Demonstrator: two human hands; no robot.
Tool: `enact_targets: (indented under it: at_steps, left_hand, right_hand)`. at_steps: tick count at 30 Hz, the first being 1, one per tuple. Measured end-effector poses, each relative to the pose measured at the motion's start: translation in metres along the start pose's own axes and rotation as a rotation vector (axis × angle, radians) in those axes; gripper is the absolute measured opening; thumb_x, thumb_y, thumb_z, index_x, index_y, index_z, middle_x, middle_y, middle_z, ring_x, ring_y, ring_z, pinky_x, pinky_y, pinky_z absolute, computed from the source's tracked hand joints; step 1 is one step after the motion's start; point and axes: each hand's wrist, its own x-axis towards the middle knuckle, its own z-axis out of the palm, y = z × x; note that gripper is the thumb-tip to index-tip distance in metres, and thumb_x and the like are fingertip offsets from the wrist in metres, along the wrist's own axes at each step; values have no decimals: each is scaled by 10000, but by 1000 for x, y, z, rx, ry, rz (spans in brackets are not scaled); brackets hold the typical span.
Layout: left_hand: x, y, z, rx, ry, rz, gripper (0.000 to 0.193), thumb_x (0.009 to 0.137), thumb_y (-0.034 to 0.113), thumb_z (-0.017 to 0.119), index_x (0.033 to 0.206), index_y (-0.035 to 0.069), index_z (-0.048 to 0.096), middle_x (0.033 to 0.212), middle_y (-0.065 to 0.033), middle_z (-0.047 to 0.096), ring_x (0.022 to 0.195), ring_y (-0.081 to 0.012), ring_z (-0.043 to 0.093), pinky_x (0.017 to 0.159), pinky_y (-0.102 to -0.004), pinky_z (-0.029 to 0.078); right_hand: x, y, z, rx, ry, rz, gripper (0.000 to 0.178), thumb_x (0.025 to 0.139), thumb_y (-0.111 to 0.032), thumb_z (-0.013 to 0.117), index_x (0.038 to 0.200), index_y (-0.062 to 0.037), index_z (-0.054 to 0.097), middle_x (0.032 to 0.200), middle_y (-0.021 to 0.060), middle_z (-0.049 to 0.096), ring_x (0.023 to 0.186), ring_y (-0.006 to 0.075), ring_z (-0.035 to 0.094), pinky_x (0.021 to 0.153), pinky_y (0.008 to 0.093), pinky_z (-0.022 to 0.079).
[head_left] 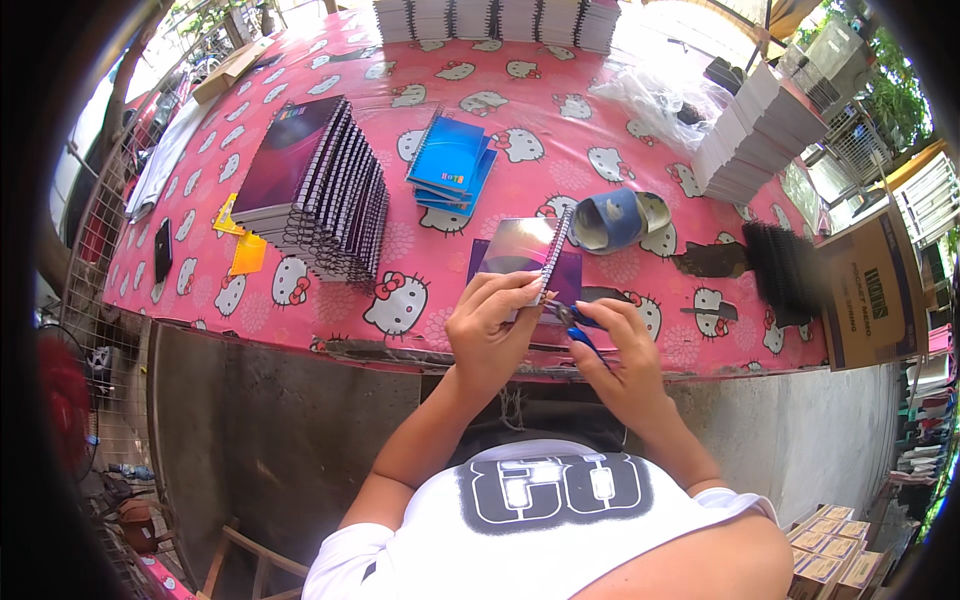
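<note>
At the table's near edge, my left hand (493,325) is closed on the lower corner of a purple spiral notebook (518,240), by its wire binding. The notebook lies tilted, with another purple cover (480,252) partly showing beneath it. Blue-handled pliers (590,345) are gripped in my right hand (628,352). Their jaws meet the bottom end of the spiral, close to my left fingertips. Whether the jaws are closed on the wire is too small to tell. Just beyond the notebook's upper right lies a blue slipper (605,222).
A tall stack of purple spiral notebooks (290,150) stands left, and small blue notebooks (447,152) lie in the middle. Black spiral coils (778,270) and a cardboard box (878,300) sit right, below a paper stack (752,140). A phone (163,250) lies far left.
</note>
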Motion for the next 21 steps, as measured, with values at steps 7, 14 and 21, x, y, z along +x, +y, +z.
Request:
enact_targets:
  at_steps: [7, 14, 21]
  left_hand:
    - [5, -6, -10, 33, 10, 209, 199, 717, -75, 738, 880, 11, 662, 921, -127, 696, 777, -216, 655, 643, -285, 530]
    - [116, 38, -123, 27, 703, 187, 215, 855, 100, 723, 806, 7, 535, 891, -151, 674, 807, -137, 611, 693, -233, 479]
    - [127, -36, -187, 96, 798, -124, 127, 860, 67, 688, 843, 11, 574, 918, -135, 705, 807, -103, 644, 675, -188, 484]
  right_hand:
    - [6, 14, 4, 1455, -382, 701, 326, 966, -204, 561, 1173, 48, 562, 960, 103, 654, 824, 181, 664, 740, 299, 536]
    - [-12, 103, -36, -533, 56, 280, 313, 805, -194, 715, 1058, -19, 660, 1142, 170, 614, 1040, 284, 594, 894, 388, 465]
    - [44, 31, 8, -242, 15, -62, 298, 752, -191, 758, 1003, -47, 684, 1206, 172, 544, 1103, 347, 521, 922, 418, 446]
